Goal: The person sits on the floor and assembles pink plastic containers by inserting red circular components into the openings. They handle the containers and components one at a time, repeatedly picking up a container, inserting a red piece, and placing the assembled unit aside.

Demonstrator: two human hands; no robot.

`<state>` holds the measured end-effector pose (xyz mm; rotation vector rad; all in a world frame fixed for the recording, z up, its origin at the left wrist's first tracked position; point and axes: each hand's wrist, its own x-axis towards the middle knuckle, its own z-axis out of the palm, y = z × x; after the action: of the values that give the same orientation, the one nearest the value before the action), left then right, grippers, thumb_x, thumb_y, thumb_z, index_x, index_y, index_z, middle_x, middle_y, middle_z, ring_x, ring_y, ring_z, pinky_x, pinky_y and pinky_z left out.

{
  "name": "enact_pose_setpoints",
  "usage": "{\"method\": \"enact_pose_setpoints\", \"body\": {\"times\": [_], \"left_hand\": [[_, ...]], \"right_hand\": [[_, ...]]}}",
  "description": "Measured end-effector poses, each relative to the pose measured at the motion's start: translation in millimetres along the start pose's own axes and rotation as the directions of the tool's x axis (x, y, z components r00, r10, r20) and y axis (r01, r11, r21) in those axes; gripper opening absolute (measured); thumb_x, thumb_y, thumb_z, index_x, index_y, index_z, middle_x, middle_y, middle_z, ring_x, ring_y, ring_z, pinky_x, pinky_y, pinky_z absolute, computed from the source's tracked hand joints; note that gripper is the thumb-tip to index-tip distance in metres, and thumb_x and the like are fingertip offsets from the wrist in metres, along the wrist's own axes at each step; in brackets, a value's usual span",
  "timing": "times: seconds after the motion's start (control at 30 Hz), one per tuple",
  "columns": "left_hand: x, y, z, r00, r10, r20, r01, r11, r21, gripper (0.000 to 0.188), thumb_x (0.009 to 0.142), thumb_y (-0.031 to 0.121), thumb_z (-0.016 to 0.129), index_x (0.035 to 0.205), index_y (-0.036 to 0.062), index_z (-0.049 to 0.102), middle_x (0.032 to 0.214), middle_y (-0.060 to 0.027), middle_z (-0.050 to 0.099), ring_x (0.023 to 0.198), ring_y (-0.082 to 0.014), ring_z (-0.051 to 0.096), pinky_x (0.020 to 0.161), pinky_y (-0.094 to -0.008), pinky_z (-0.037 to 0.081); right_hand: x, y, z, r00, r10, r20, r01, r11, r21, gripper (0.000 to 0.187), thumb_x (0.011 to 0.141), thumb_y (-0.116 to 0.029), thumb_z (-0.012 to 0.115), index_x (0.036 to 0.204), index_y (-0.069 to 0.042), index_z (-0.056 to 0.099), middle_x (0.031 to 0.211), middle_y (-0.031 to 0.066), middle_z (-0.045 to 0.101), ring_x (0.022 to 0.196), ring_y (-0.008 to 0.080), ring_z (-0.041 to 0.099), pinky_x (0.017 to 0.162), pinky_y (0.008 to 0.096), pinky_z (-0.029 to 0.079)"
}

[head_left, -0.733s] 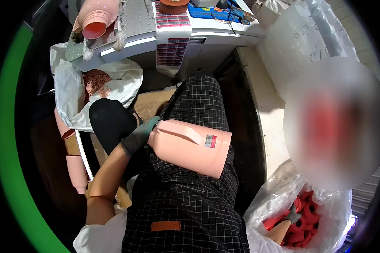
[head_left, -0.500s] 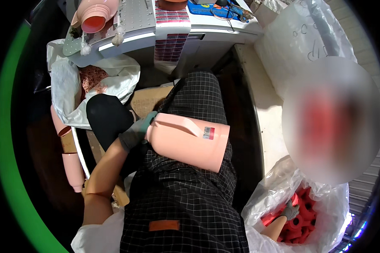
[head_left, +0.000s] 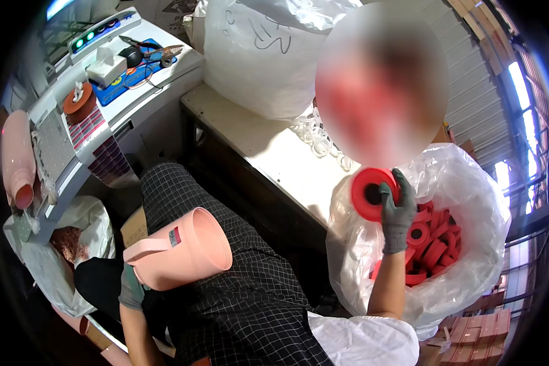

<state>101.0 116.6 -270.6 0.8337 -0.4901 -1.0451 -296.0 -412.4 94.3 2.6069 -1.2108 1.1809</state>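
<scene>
My left hand [head_left: 132, 288], in a grey-green glove, is closed round the narrow end of a pink jug body [head_left: 174, 262]. This jug body lies tilted over my lap, with its side handle up, a small label on its wall and its wide, threaded open end toward the right. In my gloved right hand [head_left: 399, 204] is a round red plastic ring [head_left: 358, 194] with a dark centre, gripped at its edge. That hand is above a clear plastic bag [head_left: 470, 189] that holds several similar red rings [head_left: 436, 250].
A white bench [head_left: 256, 149] carries pale loose rings [head_left: 320, 137] and a big white sack [head_left: 256, 55]. At left, the machine table [head_left: 177, 67] holds a label roll [head_left: 79, 104] and another pink jug body [head_left: 18, 161]. Below sits a white bag [head_left: 97, 213] with pinkish scraps.
My right hand has come up out of the bag with a red ring. The view has swung right, and the jug body has turned so its wide opening shows.
</scene>
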Motion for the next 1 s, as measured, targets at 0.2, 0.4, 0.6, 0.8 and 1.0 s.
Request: {"method": "enact_pose_setpoints", "body": {"times": [0.2, 0.4, 0.6, 0.8, 1.0], "left_hand": [[-3, 17, 32, 0.984, 0.077, -0.163, -0.042, 0.978, 0.204, 0.054, 0.115, 0.036, 0.031, 0.159, 0.006, 0.035, 0.16, -0.0116, 0.046, 0.143, -0.0289, 0.049, 0.119, -0.0472, 0.041], [-27, 23, 40, 0.956, 0.231, -0.181, -0.259, 0.955, -0.146, 0.056, 0.114, 0.038, 0.028, 0.163, 0.009, 0.03, 0.167, -0.0083, 0.038, 0.152, -0.0271, 0.036, 0.128, -0.044, 0.026], [-1, 55, 137, 0.769, 0.399, -0.499, 0.145, 0.652, 0.744, 0.043, 0.108, 0.02, 0.054, 0.147, 0.0029, 0.052, 0.145, -0.0132, 0.06, 0.131, -0.0249, 0.059, 0.11, -0.0403, 0.048], [-9, 46, 125, 0.827, -0.017, -0.562, -0.293, 0.84, -0.457, 0.038, 0.107, 0.019, 0.055, 0.143, 0.0039, 0.055, 0.142, -0.0114, 0.062, 0.126, -0.022, 0.061, 0.107, -0.0396, 0.05], [-6, 22, 134, 0.776, 0.129, -0.617, -0.007, 0.98, 0.196, 0.04, 0.109, 0.017, 0.054, 0.146, 0.0043, 0.051, 0.142, -0.0109, 0.06, 0.124, -0.0184, 0.062, 0.102, -0.034, 0.054]], "right_hand": [[-80, -116, 147, 0.54, 0.267, 0.798, -0.779, -0.2, 0.594, 0.047, 0.105, -0.039, 0.062, 0.136, -0.004, 0.063, 0.122, 0.0044, 0.067, 0.119, 0.0145, 0.06, 0.107, 0.0314, 0.047], [-128, -187, 250, 0.948, -0.172, 0.267, -0.012, 0.821, 0.571, 0.041, 0.092, -0.01, 0.068, 0.133, -0.003, 0.065, 0.117, 0.0183, 0.064, 0.11, 0.0348, 0.06, 0.097, 0.0442, 0.049], [-142, -194, 223, 0.827, -0.361, 0.432, 0.021, 0.786, 0.618, 0.056, 0.089, -0.018, 0.076, 0.138, 0.005, 0.061, 0.107, 0.0156, 0.066, 0.099, 0.0298, 0.063, 0.09, 0.0417, 0.052], [-52, -237, 195, 0.859, -0.363, 0.362, -0.267, 0.287, 0.92, 0.045, 0.088, -0.017, 0.073, 0.129, 0.003, 0.068, 0.101, 0.009, 0.064, 0.091, 0.0181, 0.061, 0.082, 0.0327, 0.051], [-52, -240, 185, 0.746, -0.664, 0.049, 0.159, 0.249, 0.955, 0.063, 0.077, -0.029, 0.084, 0.13, 0.002, 0.069, 0.097, 0.0086, 0.062, 0.085, 0.0241, 0.059, 0.076, 0.0365, 0.05]]}}
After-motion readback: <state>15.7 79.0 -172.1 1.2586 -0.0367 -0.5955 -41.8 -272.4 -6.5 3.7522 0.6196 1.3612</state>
